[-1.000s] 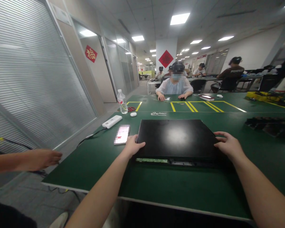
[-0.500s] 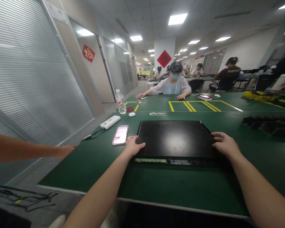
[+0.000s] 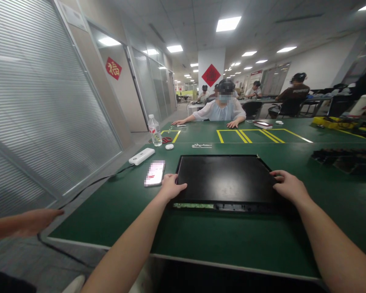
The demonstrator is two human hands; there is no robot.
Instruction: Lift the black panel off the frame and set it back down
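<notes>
While the flat black rectangular panel [image 3: 222, 179] lies over the dark green tabletop [image 3: 250, 240], left hand [image 3: 170, 188] and right hand [image 3: 290, 187] grip its opposite side edges, fingers partly curled, presumably for even support.

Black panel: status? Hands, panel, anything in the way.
Left hand gripping left edge of black panel, right hand the right. Green strip exposed along near side. Phone close by left hand, off the panel.
</notes>
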